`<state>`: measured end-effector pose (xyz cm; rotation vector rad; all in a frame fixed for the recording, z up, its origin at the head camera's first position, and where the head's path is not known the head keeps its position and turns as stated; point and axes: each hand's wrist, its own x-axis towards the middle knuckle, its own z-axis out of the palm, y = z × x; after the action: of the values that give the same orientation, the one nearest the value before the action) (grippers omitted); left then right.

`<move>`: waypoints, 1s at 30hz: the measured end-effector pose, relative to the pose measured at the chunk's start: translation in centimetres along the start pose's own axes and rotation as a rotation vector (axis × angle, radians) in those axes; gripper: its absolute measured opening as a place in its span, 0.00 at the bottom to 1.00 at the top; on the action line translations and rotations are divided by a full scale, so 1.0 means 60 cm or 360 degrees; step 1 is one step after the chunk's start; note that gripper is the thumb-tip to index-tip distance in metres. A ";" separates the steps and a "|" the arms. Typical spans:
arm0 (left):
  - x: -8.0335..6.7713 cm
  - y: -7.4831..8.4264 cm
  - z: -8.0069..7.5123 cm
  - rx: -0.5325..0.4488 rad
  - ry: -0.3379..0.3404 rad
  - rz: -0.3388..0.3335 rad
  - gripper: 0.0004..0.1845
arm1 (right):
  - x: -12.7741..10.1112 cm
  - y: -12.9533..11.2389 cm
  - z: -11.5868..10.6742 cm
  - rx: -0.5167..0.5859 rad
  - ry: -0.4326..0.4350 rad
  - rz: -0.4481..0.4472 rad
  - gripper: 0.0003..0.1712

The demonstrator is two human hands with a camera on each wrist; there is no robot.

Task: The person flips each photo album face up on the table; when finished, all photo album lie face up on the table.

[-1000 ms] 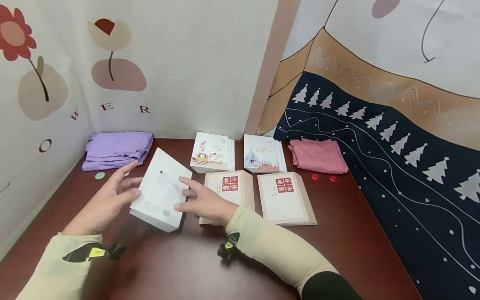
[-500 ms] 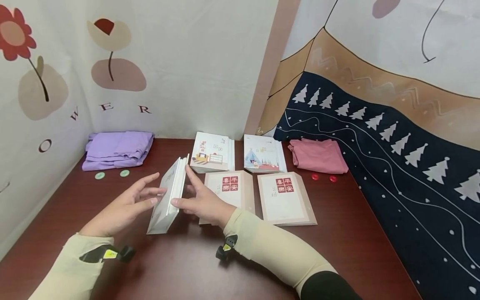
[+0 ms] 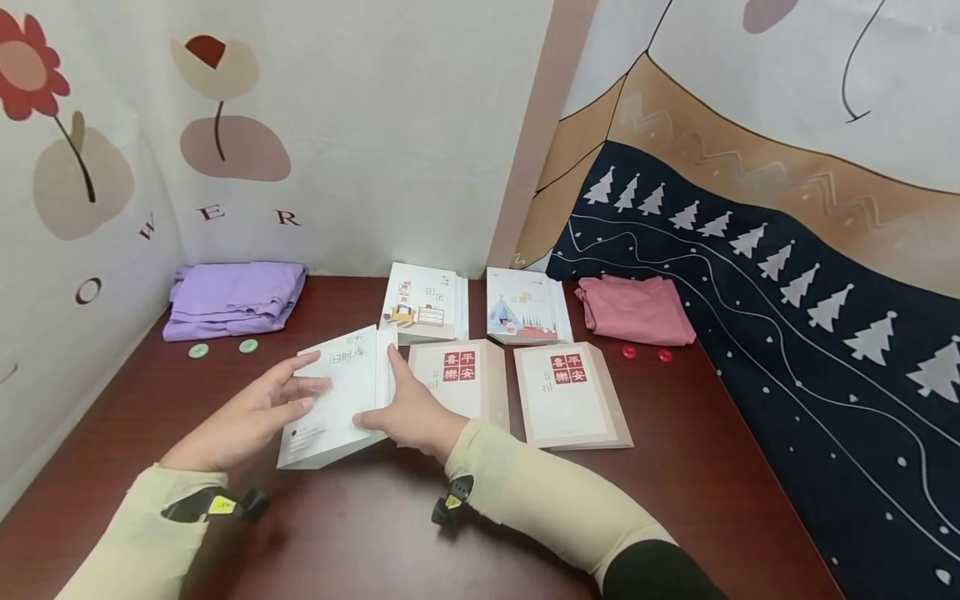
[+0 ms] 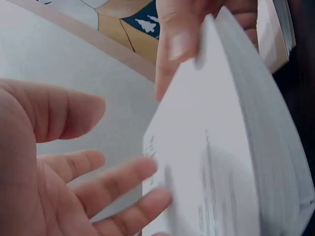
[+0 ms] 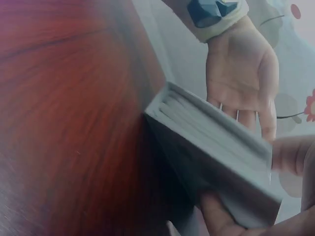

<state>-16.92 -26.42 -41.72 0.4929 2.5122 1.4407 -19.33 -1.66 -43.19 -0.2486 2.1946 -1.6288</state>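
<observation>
My right hand (image 3: 417, 412) grips a thick white book (image 3: 337, 412) by its right side, the thumb lying on the cover with dark lettering. That book is tilted above the table, left of the middle in the head view. My left hand (image 3: 255, 417) is at the book's left side, fingers spread and extended; in the left wrist view its fingertips are at the cover, though contact is hard to tell. Page edges of the book (image 5: 216, 132) show in the right wrist view, with the right thumb and fingers on opposite sides of it.
Two white illustrated books (image 3: 423, 304), (image 3: 527, 307) lie at the back. Before them are two beige books with red squares (image 3: 457, 392), (image 3: 570, 400). Purple cloth (image 3: 236, 300) and green buttons (image 3: 248, 346) lie left; pink cloth (image 3: 637, 311) and red buttons (image 3: 629, 352) lie right.
The white book has turned over: its barcode side faced up first, then it stood edge-on, and now the lettered cover shows. My left hand has shifted right, uncovering a green button.
</observation>
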 end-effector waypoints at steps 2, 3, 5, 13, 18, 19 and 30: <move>0.002 -0.004 -0.001 0.0085 0.0055 -0.0077 0.37 | 0.000 0.005 0.004 -0.0055 0.0046 -0.0006 0.68; 0.003 -0.006 -0.002 0.0103 0.0078 -0.0129 0.38 | -0.001 0.006 0.006 -0.0088 0.0071 -0.0007 0.68; 0.005 -0.010 -0.003 0.0121 0.0111 -0.0247 0.39 | -0.003 0.007 0.008 -0.0125 0.0108 -0.0007 0.67; 0.010 -0.023 -0.010 0.0107 0.0074 -0.0400 0.41 | -0.001 0.008 0.011 -0.0054 0.0078 0.0072 0.62; 0.017 -0.031 -0.018 0.0111 0.0069 -0.0347 0.41 | 0.010 0.011 0.011 0.0037 0.0049 0.0005 0.60; 0.019 -0.033 -0.020 0.0113 0.0075 -0.0345 0.41 | 0.011 0.010 0.010 0.0055 0.0035 -0.0008 0.59; 0.026 -0.013 -0.010 0.0197 0.0200 -0.0339 0.39 | -0.002 0.003 -0.029 0.0211 -0.0078 -0.0070 0.55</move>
<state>-18.74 -26.68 -42.12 0.1509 2.6681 1.2808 -19.93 -0.07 -42.92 -0.2973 2.0491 -1.7642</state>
